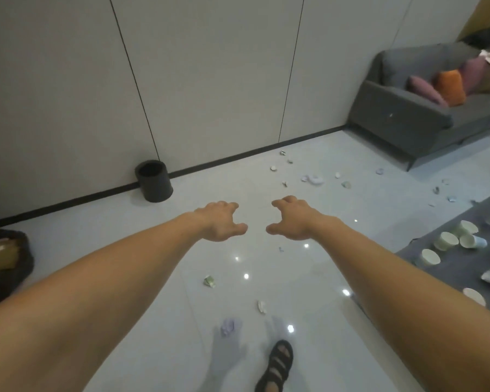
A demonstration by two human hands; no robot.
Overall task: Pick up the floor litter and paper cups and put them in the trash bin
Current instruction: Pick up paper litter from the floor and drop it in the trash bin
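My left hand (223,222) and my right hand (292,219) are stretched out side by side over the pale floor, fingers curled apart, holding nothing. A black round trash bin (154,181) stands against the wall, left of and beyond my hands. Below my hands lie a green crumpled scrap (209,280), a white scrap (261,306) and a purple wad (227,326). More litter (313,179) is scattered far ahead near the wall. Several paper cups (446,241) lie on a dark rug (425,251) at the right.
A grey sofa (402,123) with pink and orange cushions stands at the far right. A dark bag (6,264) sits at the left edge. My sandalled foot (277,366) is at the bottom. A white panelled wall with a black skirting runs behind.
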